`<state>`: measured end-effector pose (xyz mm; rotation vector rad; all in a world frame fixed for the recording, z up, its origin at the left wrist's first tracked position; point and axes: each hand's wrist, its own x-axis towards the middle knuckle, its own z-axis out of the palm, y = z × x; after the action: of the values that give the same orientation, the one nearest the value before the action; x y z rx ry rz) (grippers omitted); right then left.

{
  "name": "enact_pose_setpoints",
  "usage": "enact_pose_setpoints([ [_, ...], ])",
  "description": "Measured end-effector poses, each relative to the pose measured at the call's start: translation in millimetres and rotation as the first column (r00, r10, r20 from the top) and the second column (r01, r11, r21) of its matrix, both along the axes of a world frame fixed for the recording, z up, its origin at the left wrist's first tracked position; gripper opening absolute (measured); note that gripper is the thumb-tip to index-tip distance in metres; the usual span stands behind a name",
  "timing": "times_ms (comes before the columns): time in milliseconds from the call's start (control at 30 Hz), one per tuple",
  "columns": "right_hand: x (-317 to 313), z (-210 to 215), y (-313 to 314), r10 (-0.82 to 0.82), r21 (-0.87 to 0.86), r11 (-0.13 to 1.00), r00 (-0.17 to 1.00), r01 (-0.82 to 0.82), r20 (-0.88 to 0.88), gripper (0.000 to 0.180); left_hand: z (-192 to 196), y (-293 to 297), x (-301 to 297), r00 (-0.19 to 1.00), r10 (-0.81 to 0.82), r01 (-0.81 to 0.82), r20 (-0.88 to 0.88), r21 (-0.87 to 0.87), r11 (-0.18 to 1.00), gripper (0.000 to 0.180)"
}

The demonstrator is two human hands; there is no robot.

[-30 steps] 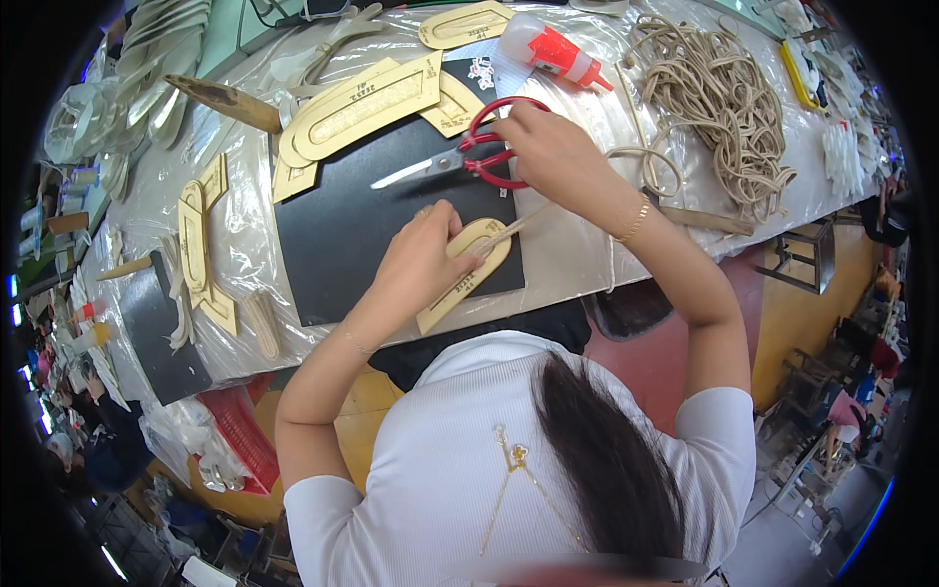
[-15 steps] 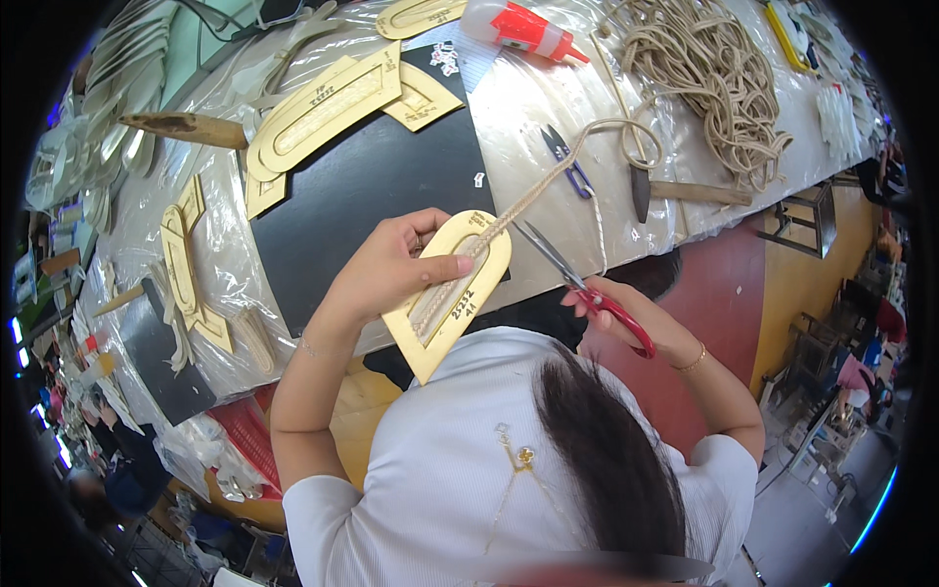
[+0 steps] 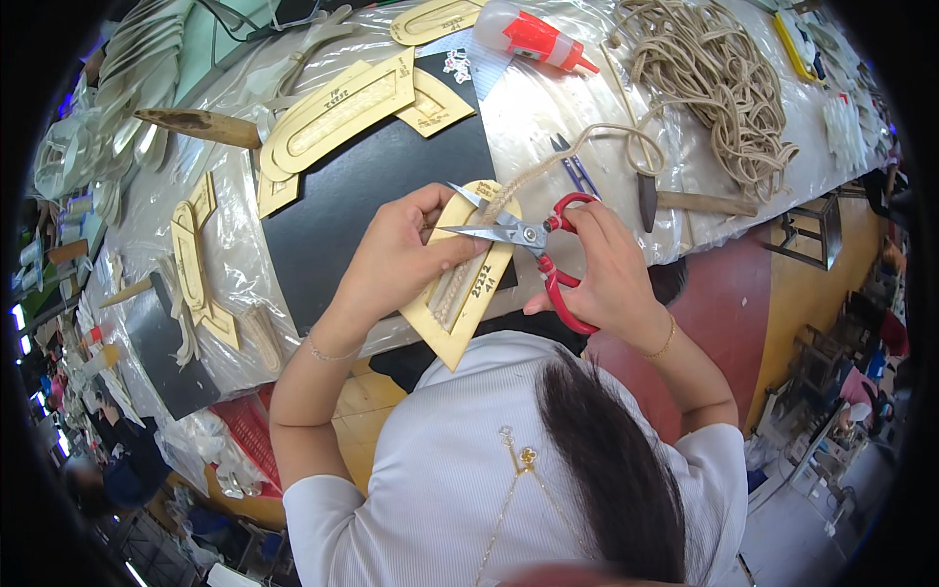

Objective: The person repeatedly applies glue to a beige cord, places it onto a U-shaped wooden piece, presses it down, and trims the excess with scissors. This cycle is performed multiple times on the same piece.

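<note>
Tan cardboard template [image 3: 468, 293] with a braided cord strip [image 3: 452, 286] against it, held above the near edge of the surface [image 3: 548, 117], gripped in the left hand [image 3: 396, 259], fingers curled round its left side. Right hand [image 3: 608, 269] closed through the red-handled scissors [image 3: 533, 249]; blades parted, tips over the template's top. Beyond the left hand: black sheet [image 3: 372, 191], more tan templates [image 3: 337, 112]. Beyond the right hand: awl [image 3: 685, 201], cord pile [image 3: 719, 88], glue bottle [image 3: 533, 29].

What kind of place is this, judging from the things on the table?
Probably a craft or footwear workshop: tan cardboard patterns lie on a plastic-covered table, beside a pile of braided cord and a glue bottle.
</note>
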<state>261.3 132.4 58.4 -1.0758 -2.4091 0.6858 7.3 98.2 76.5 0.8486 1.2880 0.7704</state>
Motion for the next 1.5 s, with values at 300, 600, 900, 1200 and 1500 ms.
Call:
enact_pose_setpoints([
  [300, 1.2, -7.4, -0.1, -0.017, -0.106, 0.994, 0.998, 0.023, 0.062, 0.074, 0.4, 0.3, -1.4, 1.0, -0.019, 0.019, -0.02, -0.004, 1.0, 0.03],
  [600, 5.3, -24.5, 3.7, 0.049, -0.066, 0.997, 0.993, -0.042, 0.105, 0.062, -9.4, -2.9, -8.4, 0.998, -0.05, 0.049, -0.033, -0.034, 0.998, 0.03],
  [900, 28.4, -18.5, 10.7, -0.067, -0.138, 0.985, 0.971, 0.1, 0.229, 0.066, -26.2, -12.0, -28.6, 0.996, 0.014, -0.027, -0.092, -0.14, 0.99, 0.027],
  [1200, 46.2, -33.6, 6.2, -0.094, 0.043, 0.995, 0.936, 0.084, 0.34, 0.05, -28.8, -6.0, -60.3, 0.613, -0.299, 0.462, -0.731, 0.026, 0.886, 0.034],
  [1500, 10.6, -0.1, 28.2, 0.037, 0.002, 0.999, 0.969, -0.039, 0.243, 0.033, -45.1, -21.2, -34.6, 0.487, 0.225, 0.355, -0.844, 0.426, 0.832, 0.035],
])
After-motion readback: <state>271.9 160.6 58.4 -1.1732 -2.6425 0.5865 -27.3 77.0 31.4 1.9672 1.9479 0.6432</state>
